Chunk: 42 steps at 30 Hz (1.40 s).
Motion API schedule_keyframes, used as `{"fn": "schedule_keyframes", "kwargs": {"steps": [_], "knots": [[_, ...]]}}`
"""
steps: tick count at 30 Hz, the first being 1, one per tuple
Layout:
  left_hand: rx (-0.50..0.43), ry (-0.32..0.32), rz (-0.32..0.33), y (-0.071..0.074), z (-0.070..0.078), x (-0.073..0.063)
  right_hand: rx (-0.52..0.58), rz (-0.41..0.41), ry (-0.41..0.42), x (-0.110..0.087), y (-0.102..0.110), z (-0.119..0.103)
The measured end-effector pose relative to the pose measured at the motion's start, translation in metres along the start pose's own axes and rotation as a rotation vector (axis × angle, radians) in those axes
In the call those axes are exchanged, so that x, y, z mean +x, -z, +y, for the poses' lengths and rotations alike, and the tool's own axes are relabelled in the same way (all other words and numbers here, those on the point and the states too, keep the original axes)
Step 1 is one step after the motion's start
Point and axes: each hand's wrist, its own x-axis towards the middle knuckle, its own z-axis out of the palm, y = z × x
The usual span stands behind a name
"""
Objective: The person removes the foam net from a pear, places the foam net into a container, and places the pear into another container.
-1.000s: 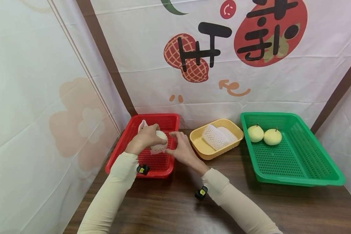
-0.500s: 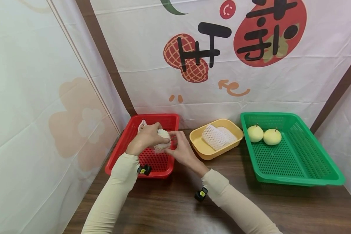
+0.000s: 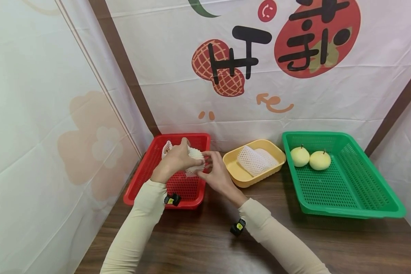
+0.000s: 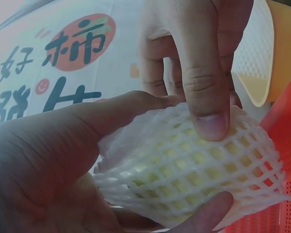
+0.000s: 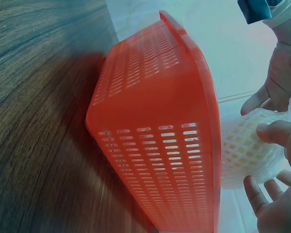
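Observation:
Above the red basket (image 3: 183, 190), my two hands hold a pale yellow round fruit, seemingly a pear, in a white foam net sleeve (image 3: 196, 155). My left hand (image 3: 176, 160) grips it from the left; in the left wrist view its thumb and fingers curl around the netted pear (image 4: 184, 170). From the right, my right hand (image 3: 216, 173) pinches the sleeve, its thumb (image 4: 212, 125) pressing on the mesh. In the right wrist view the right hand (image 5: 279, 206) has thumb and fingers at the net. Another white net piece (image 3: 166, 147) shows in the basket, partly hidden behind my left hand.
A yellow tray (image 3: 238, 177) with white foam nets (image 3: 255, 160) stands right of the red basket. Farther right, a green basket (image 3: 349, 211) holds two bare pears (image 3: 299, 156). The wooden table (image 3: 205, 247) reaches to a printed cloth wall (image 3: 178, 95) behind.
The netted pear has moved a little to the right with my left hand. My right hand, apart from it a second ago, now has its fingers and thumb on it.

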Motion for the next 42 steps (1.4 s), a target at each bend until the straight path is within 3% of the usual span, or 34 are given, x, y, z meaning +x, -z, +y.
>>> {"fn": "schedule_keyframes", "kwargs": {"steps": [8,20,32,42], "knots": [[-0.017,-0.024,0.022,-0.001,0.000,0.001,0.027,0.037,0.059,0.002,0.005,0.005],[-0.056,-0.065,0.047,-0.006,0.006,0.002,0.022,0.063,0.040,0.001,0.018,0.010],[-0.132,-0.210,-0.011,-0.014,0.006,0.004,0.074,0.064,0.017,0.002,0.040,0.015],[-0.143,-0.272,-0.005,-0.021,0.008,0.005,0.098,0.095,0.042,-0.001,0.052,0.021]]}}
